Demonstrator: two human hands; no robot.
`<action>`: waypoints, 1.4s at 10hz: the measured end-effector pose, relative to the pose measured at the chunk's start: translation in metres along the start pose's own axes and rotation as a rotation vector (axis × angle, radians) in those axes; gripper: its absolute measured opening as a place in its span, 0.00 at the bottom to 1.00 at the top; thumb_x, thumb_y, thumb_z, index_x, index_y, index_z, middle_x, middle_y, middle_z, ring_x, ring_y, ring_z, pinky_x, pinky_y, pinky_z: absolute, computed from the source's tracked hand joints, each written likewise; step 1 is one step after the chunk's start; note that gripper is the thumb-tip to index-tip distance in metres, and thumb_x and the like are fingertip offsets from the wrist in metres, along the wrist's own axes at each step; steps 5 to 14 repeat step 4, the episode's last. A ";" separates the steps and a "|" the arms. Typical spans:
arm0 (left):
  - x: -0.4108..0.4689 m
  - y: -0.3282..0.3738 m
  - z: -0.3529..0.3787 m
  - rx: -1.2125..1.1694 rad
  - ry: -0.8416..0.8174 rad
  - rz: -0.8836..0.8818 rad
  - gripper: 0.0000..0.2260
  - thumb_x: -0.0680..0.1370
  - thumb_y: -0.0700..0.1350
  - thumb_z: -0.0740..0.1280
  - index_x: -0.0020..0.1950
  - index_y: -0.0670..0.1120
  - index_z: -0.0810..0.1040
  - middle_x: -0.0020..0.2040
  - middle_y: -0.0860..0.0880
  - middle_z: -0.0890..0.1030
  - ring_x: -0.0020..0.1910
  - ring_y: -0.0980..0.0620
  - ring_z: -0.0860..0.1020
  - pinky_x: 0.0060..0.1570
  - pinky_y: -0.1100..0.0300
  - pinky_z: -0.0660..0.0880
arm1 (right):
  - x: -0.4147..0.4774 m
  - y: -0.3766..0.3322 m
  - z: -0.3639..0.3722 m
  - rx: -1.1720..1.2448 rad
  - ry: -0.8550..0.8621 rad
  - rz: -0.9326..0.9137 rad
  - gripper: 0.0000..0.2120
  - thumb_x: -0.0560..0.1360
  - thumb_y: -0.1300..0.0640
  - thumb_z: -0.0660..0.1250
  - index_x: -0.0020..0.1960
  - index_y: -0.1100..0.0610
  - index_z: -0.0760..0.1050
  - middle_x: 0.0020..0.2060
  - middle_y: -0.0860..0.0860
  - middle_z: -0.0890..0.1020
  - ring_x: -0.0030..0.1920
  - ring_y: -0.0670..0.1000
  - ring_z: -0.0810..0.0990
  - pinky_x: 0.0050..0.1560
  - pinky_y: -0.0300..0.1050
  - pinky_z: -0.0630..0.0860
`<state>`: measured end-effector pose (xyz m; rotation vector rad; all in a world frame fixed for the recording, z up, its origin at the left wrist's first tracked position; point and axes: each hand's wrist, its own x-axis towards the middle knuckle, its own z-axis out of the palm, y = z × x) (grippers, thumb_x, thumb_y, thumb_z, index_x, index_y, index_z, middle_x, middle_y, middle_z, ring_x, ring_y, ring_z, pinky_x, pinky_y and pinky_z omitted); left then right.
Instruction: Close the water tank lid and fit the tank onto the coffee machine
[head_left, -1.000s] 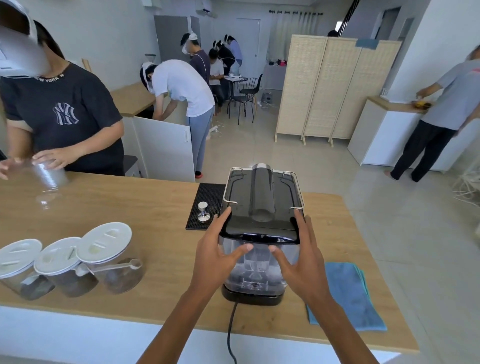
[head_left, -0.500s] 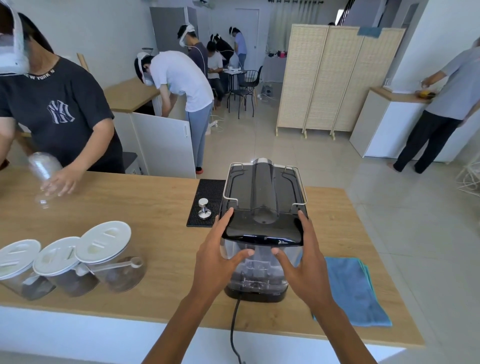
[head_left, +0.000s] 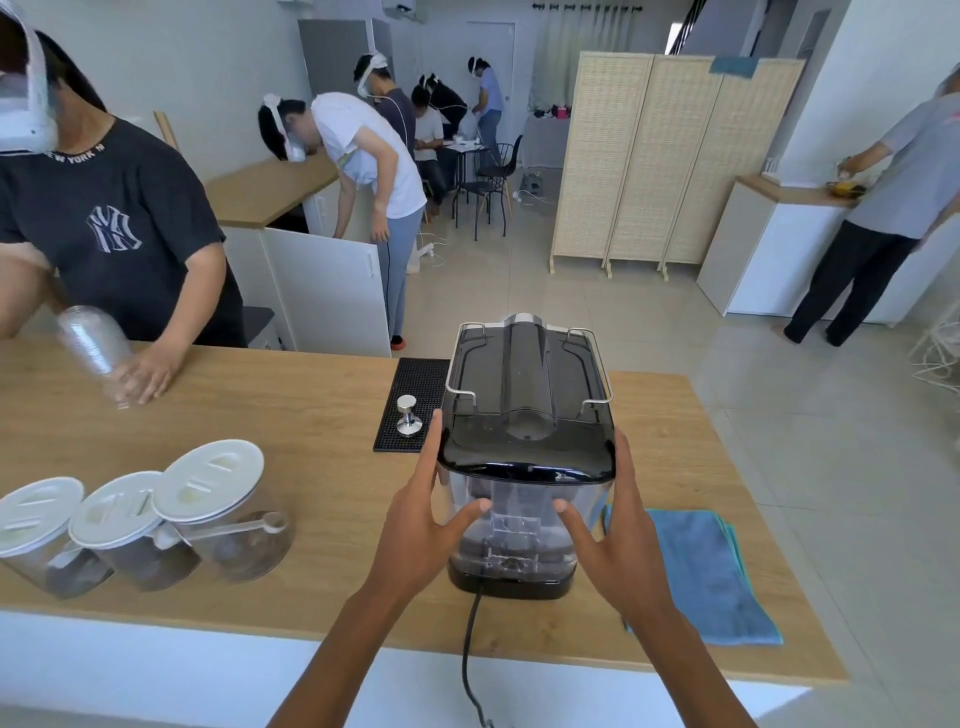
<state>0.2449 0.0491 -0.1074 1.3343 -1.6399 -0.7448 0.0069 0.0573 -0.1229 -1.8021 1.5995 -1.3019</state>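
The black coffee machine (head_left: 524, 374) stands on the wooden counter (head_left: 311, 415) with its back toward me. The clear water tank (head_left: 519, 525) sits upright at the machine's rear, on the black base. Its dark lid (head_left: 524, 457) lies flat and closed on top. My left hand (head_left: 421, 530) presses the tank's left side, thumb on the near face. My right hand (head_left: 618, 545) holds the right side the same way. The tank's far side is hidden by the machine.
A blue cloth (head_left: 701, 571) lies right of the machine. Left are three white-lidded jars (head_left: 208, 509), and a metal tamper (head_left: 408, 413) on a black mat (head_left: 415, 379). A power cord (head_left: 470, 649) hangs over the near edge. A person across the counter holds a plastic bottle (head_left: 93, 343).
Both hands stay clasped on the tank, barely shifting. The person across the counter has tilted the bottle and set a hand down on the counter.
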 end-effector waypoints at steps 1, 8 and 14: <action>0.001 -0.005 -0.006 -0.009 -0.036 0.008 0.50 0.72 0.61 0.74 0.79 0.67 0.39 0.80 0.64 0.59 0.74 0.69 0.63 0.66 0.76 0.62 | -0.005 0.019 -0.002 -0.075 -0.024 -0.009 0.47 0.72 0.28 0.63 0.81 0.36 0.40 0.82 0.38 0.51 0.81 0.45 0.55 0.73 0.52 0.67; -0.019 -0.078 -0.003 0.256 -0.302 -0.216 0.58 0.66 0.72 0.71 0.76 0.63 0.28 0.80 0.57 0.35 0.81 0.48 0.37 0.78 0.42 0.47 | -0.033 0.084 0.006 -0.314 -0.182 0.181 0.54 0.66 0.19 0.55 0.82 0.42 0.39 0.83 0.53 0.50 0.82 0.58 0.46 0.77 0.63 0.59; -0.019 -0.078 -0.003 0.256 -0.302 -0.216 0.58 0.66 0.72 0.71 0.76 0.63 0.28 0.80 0.57 0.35 0.81 0.48 0.37 0.78 0.42 0.47 | -0.033 0.084 0.006 -0.314 -0.182 0.181 0.54 0.66 0.19 0.55 0.82 0.42 0.39 0.83 0.53 0.50 0.82 0.58 0.46 0.77 0.63 0.59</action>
